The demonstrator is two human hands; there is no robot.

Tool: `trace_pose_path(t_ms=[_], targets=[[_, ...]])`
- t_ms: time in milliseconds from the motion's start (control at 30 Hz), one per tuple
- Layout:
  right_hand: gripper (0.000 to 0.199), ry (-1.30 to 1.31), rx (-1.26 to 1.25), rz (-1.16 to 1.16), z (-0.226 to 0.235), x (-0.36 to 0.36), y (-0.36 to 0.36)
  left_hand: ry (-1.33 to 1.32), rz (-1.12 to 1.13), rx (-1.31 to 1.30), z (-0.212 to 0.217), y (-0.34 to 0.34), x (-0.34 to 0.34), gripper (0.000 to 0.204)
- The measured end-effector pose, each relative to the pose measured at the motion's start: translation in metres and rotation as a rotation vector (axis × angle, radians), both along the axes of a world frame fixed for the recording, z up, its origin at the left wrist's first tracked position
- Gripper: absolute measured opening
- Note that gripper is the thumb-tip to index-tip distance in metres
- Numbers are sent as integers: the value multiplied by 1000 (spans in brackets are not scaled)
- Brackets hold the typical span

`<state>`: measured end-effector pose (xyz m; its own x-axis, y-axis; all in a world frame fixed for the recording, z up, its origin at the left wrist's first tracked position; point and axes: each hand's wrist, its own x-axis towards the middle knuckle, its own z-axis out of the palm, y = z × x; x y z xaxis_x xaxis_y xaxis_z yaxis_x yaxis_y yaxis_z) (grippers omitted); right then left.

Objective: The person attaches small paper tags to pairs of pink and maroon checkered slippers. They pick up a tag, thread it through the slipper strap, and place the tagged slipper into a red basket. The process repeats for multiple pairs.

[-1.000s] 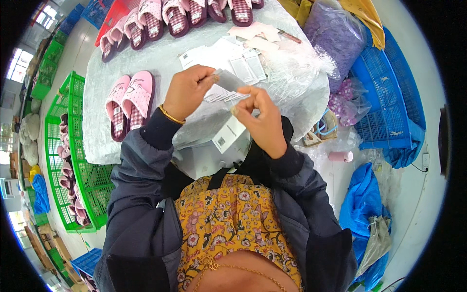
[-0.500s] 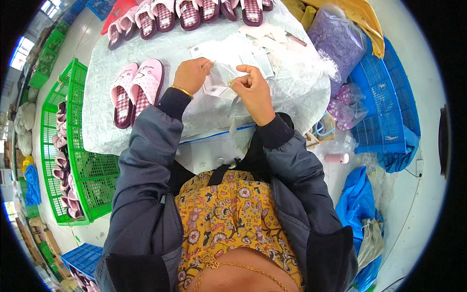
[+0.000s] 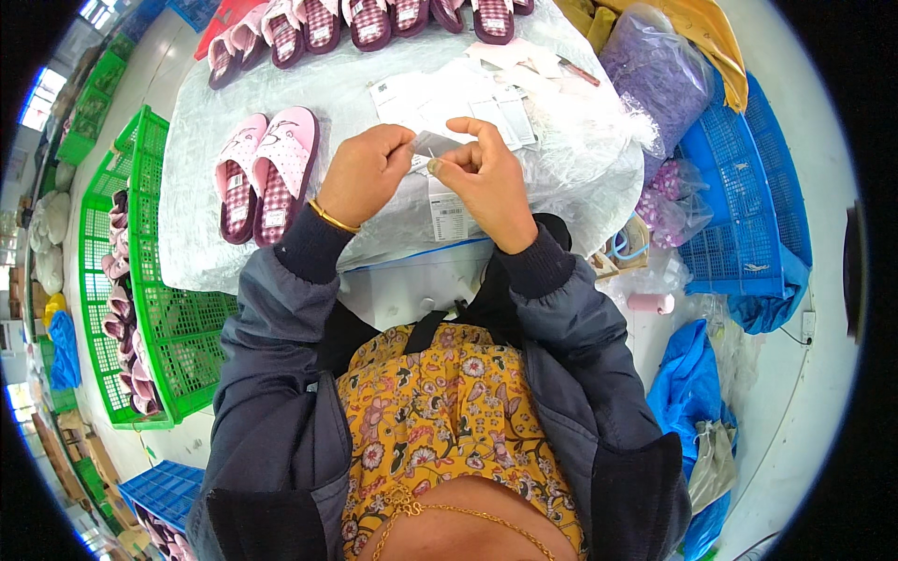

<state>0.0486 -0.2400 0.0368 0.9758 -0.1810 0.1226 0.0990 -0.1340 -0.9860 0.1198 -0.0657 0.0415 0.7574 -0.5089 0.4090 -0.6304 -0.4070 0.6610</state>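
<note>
Head view, looking down. The left hand (image 3: 369, 176) has thumb and forefinger pinched together at the edge of a thin grey sheet (image 3: 445, 145). Close beside it, the right hand (image 3: 482, 182) has its forefinger raised and its thumb bent inward; I cannot tell whether it grips anything. A white printed tag (image 3: 449, 217) hangs just below the right hand's fingers. Left of the left hand sits a pair of pink slippers (image 3: 267, 178). Beyond both hands lie white papers (image 3: 440, 93) and, farther, a slipper row (image 3: 369, 28). Right of the right hand is crumpled clear plastic (image 3: 585, 140).
</note>
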Motion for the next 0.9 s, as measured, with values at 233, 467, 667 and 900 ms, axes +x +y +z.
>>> trace_pose_path(t_ms=[233, 467, 667, 900], targets=[[47, 8, 8, 17, -5, 2, 3, -80, -24, 48, 7, -5, -18, 16], [44, 22, 18, 15, -4, -1, 4, -75, -16, 29, 7, -4, -21, 15], [41, 26, 41, 11, -3, -3, 6, -46, -10, 43, 8, -3, -23, 15], [38, 12, 82, 40, -11, -1, 3, -48, -2, 41, 5, -1, -24, 15]])
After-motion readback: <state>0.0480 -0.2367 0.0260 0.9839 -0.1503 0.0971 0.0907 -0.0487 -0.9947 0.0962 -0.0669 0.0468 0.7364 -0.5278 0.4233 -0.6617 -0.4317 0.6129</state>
